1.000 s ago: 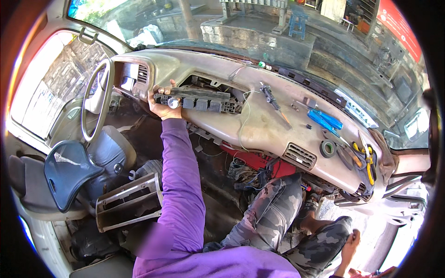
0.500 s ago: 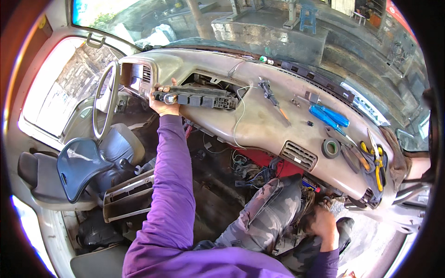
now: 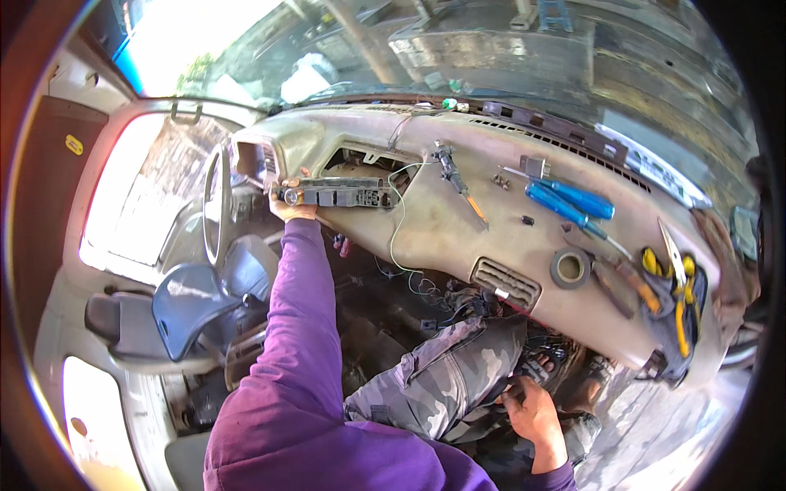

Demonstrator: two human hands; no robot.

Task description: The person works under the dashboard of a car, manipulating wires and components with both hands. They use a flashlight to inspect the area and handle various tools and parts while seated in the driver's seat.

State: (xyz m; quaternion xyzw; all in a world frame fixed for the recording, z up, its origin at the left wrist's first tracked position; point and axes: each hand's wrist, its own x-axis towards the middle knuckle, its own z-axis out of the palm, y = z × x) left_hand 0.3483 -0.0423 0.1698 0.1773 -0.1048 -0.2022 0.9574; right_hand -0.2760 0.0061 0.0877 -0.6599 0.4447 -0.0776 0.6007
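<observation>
My left hand (image 3: 292, 210) reaches up to the dashboard and is closed around the left end of a long black panel unit (image 3: 334, 197). The unit has a row of square blocks, a clear round piece at its left end and a socket-like right end. It is held level just in front of an oblong opening (image 3: 360, 162) in the dashboard. A thin white wire (image 3: 394, 237) hangs beside its right end. Low down, my right hand (image 3: 534, 411) is beside my camouflage-trousered leg (image 3: 446, 380). Its fingers are pinched together; what they hold, if anything, cannot be made out.
On the dashboard (image 3: 434, 233) lie a black tool with an orange tip (image 3: 458, 184), blue-handled screwdrivers (image 3: 569, 200), a tape roll (image 3: 571, 268) and yellow-handled pliers (image 3: 684, 303). Loose wiring (image 3: 458, 304) hangs below. The steering wheel (image 3: 214, 200) and a seat (image 3: 147, 327) are at left.
My right hand has moved left and slightly down, from near the dashboard's lower right edge to beside my leg. My left hand still holds the panel unit. The whole view has shifted.
</observation>
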